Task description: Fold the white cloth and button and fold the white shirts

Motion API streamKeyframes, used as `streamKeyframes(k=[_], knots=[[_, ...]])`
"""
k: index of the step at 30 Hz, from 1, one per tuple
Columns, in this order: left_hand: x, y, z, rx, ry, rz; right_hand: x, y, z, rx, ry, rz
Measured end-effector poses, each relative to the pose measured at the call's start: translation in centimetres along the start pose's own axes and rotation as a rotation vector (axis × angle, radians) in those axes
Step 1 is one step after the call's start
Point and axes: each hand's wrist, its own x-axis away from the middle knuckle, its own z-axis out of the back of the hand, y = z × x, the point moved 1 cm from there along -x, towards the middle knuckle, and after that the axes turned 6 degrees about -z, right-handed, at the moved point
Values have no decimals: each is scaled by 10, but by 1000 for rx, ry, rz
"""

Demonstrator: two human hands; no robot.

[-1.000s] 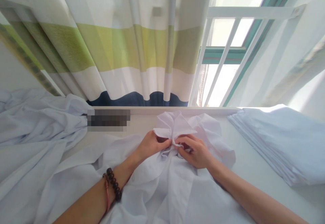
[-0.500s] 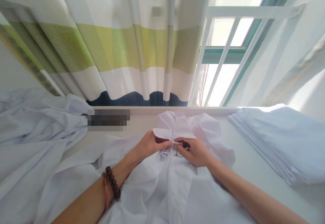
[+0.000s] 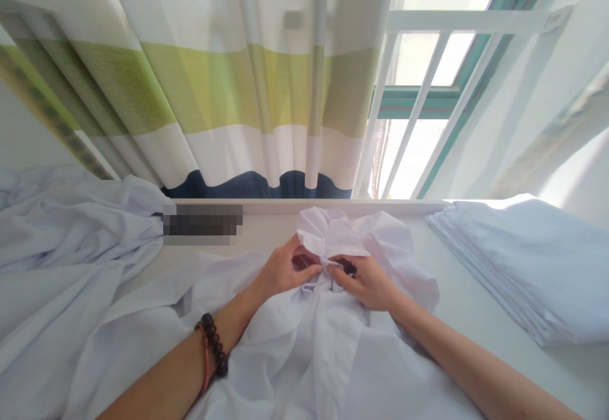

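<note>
A white shirt (image 3: pixel 314 350) lies spread on the table in front of me, its collar (image 3: pixel 333 233) standing up at the far end. My left hand (image 3: pixel 280 272) pinches the cloth just below the collar on the left side. My right hand (image 3: pixel 364 283) pinches the same spot from the right, fingertips nearly meeting the left ones. Both hands are closed on the fabric at the neck opening. A dark bead bracelet (image 3: pixel 214 345) sits on my left wrist.
A heap of crumpled white cloth (image 3: pixel 61 249) fills the left side. A neat stack of folded white garments (image 3: pixel 528 264) lies at the right. A striped curtain (image 3: pixel 214 84) and a barred window (image 3: pixel 428 103) rise behind the table's far edge (image 3: pixel 304 204).
My fingers have shifted slightly at the collar, and the collar flap has been drawn a little higher and more upright. The arms have hardly moved.
</note>
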Motion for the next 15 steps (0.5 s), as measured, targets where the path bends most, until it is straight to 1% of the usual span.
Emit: streamKeyframes(k=[2,4,10,12,15], knots=[[1,-3,-1,79,55,-53,0,1,0,-13,-5,-7],[1,-5,-1,104,56,-114,0,1,0,-25,-15,-18],[1,-2,3,-109,-51,-307,0,2,1,-62,-38,-23],[0,-1,4,-163,-69,-324,-1,1,2,-73,-36,-17],[-1,-2,5,-216,-78,-251,-1,0,3,-89,-31,-17]])
